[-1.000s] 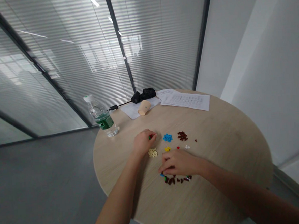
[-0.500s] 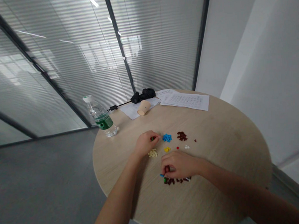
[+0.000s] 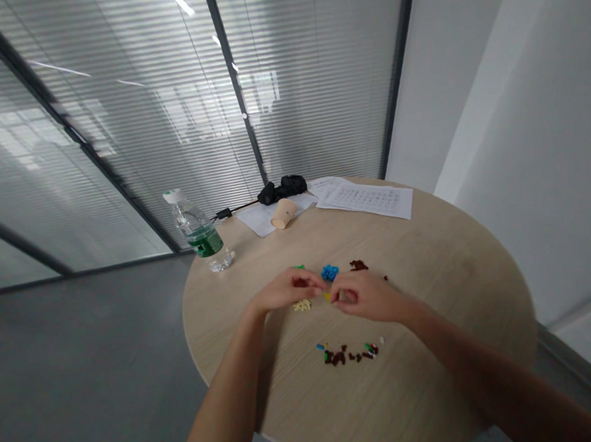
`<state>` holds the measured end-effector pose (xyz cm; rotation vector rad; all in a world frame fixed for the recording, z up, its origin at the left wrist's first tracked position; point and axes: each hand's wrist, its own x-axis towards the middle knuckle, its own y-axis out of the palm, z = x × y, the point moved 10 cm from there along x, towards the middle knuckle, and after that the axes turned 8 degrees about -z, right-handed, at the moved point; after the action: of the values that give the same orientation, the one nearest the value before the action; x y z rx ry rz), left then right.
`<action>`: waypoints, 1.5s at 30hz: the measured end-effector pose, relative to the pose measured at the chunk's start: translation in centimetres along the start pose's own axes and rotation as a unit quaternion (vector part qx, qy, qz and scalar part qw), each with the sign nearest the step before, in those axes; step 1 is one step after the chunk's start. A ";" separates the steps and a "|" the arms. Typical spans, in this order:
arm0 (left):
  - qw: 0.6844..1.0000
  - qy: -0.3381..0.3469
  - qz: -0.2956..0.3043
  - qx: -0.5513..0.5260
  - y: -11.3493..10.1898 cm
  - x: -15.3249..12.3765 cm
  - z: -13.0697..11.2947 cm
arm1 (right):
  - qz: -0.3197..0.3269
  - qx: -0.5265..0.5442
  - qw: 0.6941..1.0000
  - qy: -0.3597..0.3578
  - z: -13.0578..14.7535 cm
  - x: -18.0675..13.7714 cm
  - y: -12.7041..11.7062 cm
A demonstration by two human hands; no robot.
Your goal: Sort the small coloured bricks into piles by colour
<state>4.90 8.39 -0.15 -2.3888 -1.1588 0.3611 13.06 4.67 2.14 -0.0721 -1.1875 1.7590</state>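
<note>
My left hand [image 3: 290,288] is above the table, its thumb and fingertips close together in a pinch near the small yellow pieces [image 3: 327,297]. Any piece between them is too small to make out. Opposite it, my right hand [image 3: 367,296] has curled fingers that meet at the tips beside the same yellow pieces; what they hold, if anything, is hidden. Blue pieces [image 3: 329,272] lie just beyond the fingertips. Green pieces [image 3: 300,267] show behind my left hand, cream pieces [image 3: 302,306] below it. Dark brown pieces [image 3: 359,265] are partly covered by my right hand.
Nearer me lies a row of mixed brown, green and blue pieces [image 3: 338,358]. A water bottle [image 3: 204,236] stands at the left edge of the round table [image 3: 435,372]. Farther back are a tipped paper cup [image 3: 284,213], a black folded item [image 3: 293,186] and printed sheets [image 3: 369,199].
My right hand has moved away from me, from the near row to the yellow pieces. My left hand has shifted slightly right and nearer, uncovering some green pieces.
</note>
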 end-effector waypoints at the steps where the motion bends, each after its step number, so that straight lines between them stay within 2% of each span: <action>1: 0.998 -0.007 0.057 -0.009 1.0 -0.4 0.2 | -0.030 -0.021 0.999 0.037 -1.5 0.1 -1.3; 4: 0.983 -0.008 0.184 -0.011 3.2 -1.7 0.2 | -0.076 -0.098 0.983 0.135 -6.0 -0.1 -4.3; 8: 0.972 -0.014 0.232 0.026 4.2 -2.2 0.4 | -0.071 -0.166 0.966 0.185 -8.9 -0.7 -5.3; 11: 0.969 -0.024 0.241 0.050 4.7 -2.3 0.6 | -0.059 -0.176 0.963 0.195 -9.5 -0.9 -4.9; 19: 0.961 -0.060 0.270 0.016 6.5 -2.6 1.3 | -0.063 -0.191 0.956 0.214 -10.0 -1.1 -4.6; 24: 0.965 -0.064 0.250 0.044 6.5 -2.5 1.7 | -0.074 -0.181 0.956 0.219 -9.6 -1.0 -4.9; 30: 0.967 -0.037 0.244 0.070 6.7 -2.4 1.4 | -0.076 -0.180 0.957 0.214 -9.3 -0.9 -4.8; 34: 0.966 -0.051 0.246 0.068 6.5 -2.5 1.7 | -0.093 -0.172 0.960 0.202 -8.7 -0.7 -5.1; 37: 0.974 -0.035 0.212 0.070 5.5 -2.0 1.2 | -0.111 -0.158 0.962 0.196 -8.3 -0.7 -5.3; 39: 0.985 -0.014 0.155 0.074 4.2 -1.1 0.7 | -0.123 -0.143 0.963 0.191 -8.0 -0.6 -5.4; 42: 0.993 0.004 0.009 0.115 1.5 0.6 0.4 | -0.128 -0.114 0.970 0.175 -7.4 -0.4 -5.2; 45: 0.964 0.002 -0.166 0.206 -1.2 1.6 0.7 | -0.112 -0.092 0.978 0.150 -6.7 -0.2 -4.6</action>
<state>4.78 10.46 -0.17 -1.8027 -1.3076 0.4347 19.70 9.27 1.94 -0.2918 -1.0881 1.3821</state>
